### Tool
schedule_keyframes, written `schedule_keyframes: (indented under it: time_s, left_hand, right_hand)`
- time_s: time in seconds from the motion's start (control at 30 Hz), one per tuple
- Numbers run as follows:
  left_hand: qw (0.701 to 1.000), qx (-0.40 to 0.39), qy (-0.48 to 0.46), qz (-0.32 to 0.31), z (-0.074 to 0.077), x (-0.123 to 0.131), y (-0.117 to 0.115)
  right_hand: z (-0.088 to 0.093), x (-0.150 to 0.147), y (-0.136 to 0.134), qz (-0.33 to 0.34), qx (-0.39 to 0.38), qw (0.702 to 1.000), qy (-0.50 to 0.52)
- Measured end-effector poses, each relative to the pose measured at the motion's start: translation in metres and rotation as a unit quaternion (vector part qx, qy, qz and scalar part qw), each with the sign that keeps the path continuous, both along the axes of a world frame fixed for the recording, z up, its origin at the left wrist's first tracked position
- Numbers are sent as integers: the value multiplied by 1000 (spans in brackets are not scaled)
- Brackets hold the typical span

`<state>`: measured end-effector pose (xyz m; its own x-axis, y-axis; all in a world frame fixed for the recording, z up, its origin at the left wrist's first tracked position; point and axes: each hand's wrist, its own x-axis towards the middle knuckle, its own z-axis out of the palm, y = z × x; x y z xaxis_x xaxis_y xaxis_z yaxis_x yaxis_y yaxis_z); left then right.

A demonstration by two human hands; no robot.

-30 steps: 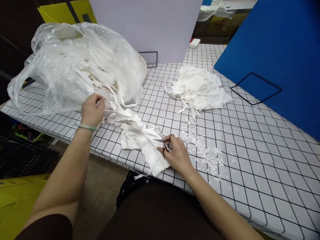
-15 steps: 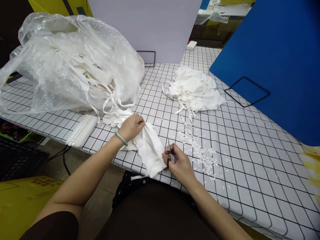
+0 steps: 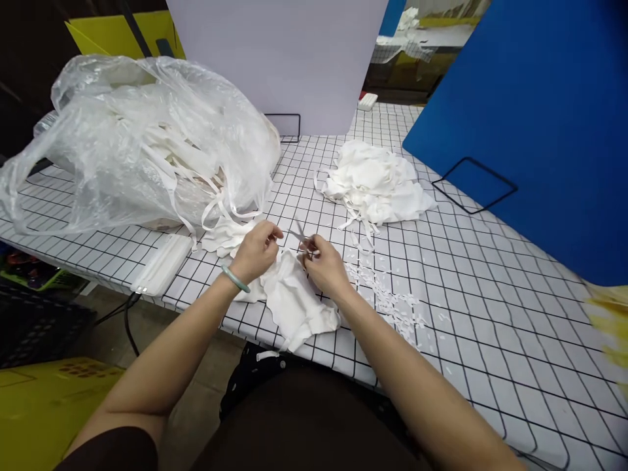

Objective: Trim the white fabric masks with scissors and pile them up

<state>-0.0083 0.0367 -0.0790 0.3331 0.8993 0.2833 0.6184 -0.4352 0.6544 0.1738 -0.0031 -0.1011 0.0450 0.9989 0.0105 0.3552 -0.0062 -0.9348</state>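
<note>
My right hand (image 3: 324,265) holds a small pair of scissors (image 3: 300,235), their blades pointing up and left toward my other fingertips. My left hand (image 3: 258,252), a pale green bangle at its wrist, is closed in a pinch; what sits between its fingers is too small to make out. Below both hands a white cloth garment (image 3: 297,304) lies crumpled at the table's near edge. More white fabric (image 3: 223,235) reaches from behind my left hand to a clear plastic bag (image 3: 112,140) stuffed with white pieces that have straps.
On the grid-patterned tablecloth (image 3: 471,281) lie a heap of white garments (image 3: 375,183) and many small white scraps (image 3: 392,304). A white power strip-like box (image 3: 164,265) rests at the front left. A blue panel (image 3: 530,131) and a pale lilac panel (image 3: 279,59) stand behind.
My right hand has moved up and left with the scissors, from the garment's lower right to beside my left hand. The garment's right side now lies loose. The view has shifted slightly.
</note>
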Motion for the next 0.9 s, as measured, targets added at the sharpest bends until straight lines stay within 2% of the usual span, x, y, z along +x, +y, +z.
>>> schedule_keyframes:
  time_s: [0.07, 0.17, 0.23, 0.3, 0.37, 0.4, 0.43, 0.47, 0.5, 0.57, 0.63, 0.7, 0.77, 0.83, 0.9]
  left_hand:
    - [999, 5, 21, -27, -6, 0, -8]
    - [995, -4, 60, -85, -11, -13, -27]
    - [992, -4, 76, -98, -10, -22, -42]
    - [994, 8, 81, -72, -6, -24, -57]
    - [998, -29, 24, -41, 3, -17, -72]
    - [995, -85, -39, -37, 9, -11, -79]
    - [979, -158, -122, -38, 15, -4, -86]
    - [946, -235, -217, -40, 20, 4, -91]
    - [899, -304, -312, -42, 25, 11, -96]
    - [804, -388, -451, -33, 31, 23, -101]
    - [738, -437, -514, -16, 32, 29, -101]
    - [709, -467, -528, 7, 29, 29, -99]
    - [716, -466, -518, 28, 25, 25, -98]
    - [754, -455, -474, 14, 23, 21, -101]
    - [796, -450, -405, -24, 26, 17, -105]
  right_hand:
    - [-2, -10, 24, 14, -2, 1000, 4]
    - [-1, -9, 39, 22, -10, 999, 30]
    - [6, -1, 36, 20, -17, 998, 61]
    - [19, 7, 28, 21, -20, 995, 100]
    - [37, 11, 14, 26, -2, 985, 169]
    - [45, 11, 6, 27, 13, 978, 207]
    - [53, 8, -4, 26, 29, 970, 238]
    - [59, 5, -15, 24, 43, 964, 260]
    - [62, 1, -28, 25, 54, 962, 266]
    - [63, -6, -53, 40, 75, 967, 240]
    - [56, -9, -74, 88, 107, 972, 189]
    - [49, -6, -87, 145, 129, 972, 135]
    - [43, 2, -87, 155, 126, 971, 128]
    - [41, 12, -74, 120, 112, 975, 147]
    - [41, 19, -56, 136, 82, 976, 148]
